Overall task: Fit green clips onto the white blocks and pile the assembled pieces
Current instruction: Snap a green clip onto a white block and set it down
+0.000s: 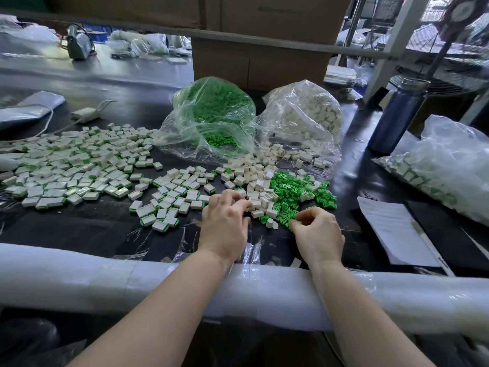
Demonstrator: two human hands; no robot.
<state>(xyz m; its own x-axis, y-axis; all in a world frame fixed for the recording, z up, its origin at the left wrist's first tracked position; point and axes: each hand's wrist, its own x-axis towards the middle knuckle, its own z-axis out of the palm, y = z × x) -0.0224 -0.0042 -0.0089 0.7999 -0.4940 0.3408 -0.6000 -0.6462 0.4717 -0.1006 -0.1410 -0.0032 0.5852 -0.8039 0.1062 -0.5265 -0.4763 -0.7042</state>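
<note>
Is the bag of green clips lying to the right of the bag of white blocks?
No. The bag of green clips lies to the left of the bag of white blocks, both behind the loose parts on the table.

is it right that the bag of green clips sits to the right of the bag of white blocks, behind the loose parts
Not quite. The head view shows the bag of green clips to the left of the bag of white blocks; both do sit behind the loose parts.

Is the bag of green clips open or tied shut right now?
Open. The green clip bag lies slumped on the table, its mouth gaping toward the worker, with loose clips visible inside the opening.
</note>
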